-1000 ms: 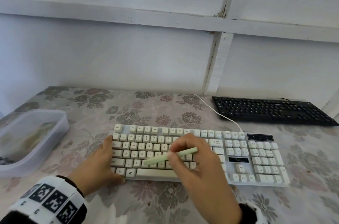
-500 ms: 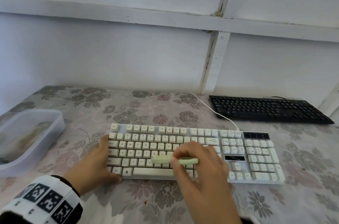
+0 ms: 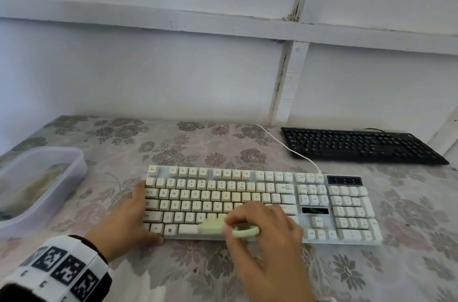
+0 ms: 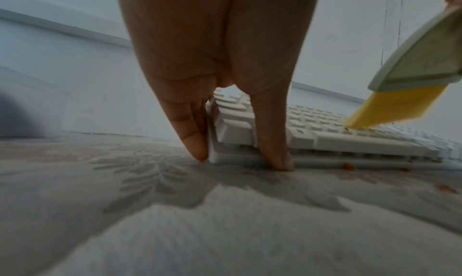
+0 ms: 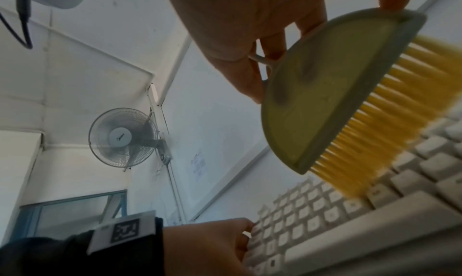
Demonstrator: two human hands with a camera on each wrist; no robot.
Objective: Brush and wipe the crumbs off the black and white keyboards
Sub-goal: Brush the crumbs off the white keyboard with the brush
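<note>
The white keyboard [image 3: 272,192] lies in front of me on the flowered tablecloth. My left hand [image 3: 128,217] braces its near left corner [image 4: 217,152], straight fingers along the left edge and thumb against the front edge. My right hand [image 3: 262,234] grips a pale green brush [image 3: 223,227] by its ring handle. The brush's yellow bristles [image 5: 390,122] touch the bottom key rows near the space bar [image 5: 362,231]. Orange crumbs [image 4: 348,166] lie on the cloth by the keyboard's front edge. The black keyboard [image 3: 359,145] sits at the back right.
A translucent plastic tub [image 3: 37,185] stands at the left of the table. The white keyboard's cable [image 3: 287,150] runs back toward the wall, passing the black keyboard's left end. A white wall with a ledge rises right behind the table.
My right hand has drawn the brush from the middle key rows toward me to the bottom row by the space bar. The left hand has stayed on the keyboard's left corner.
</note>
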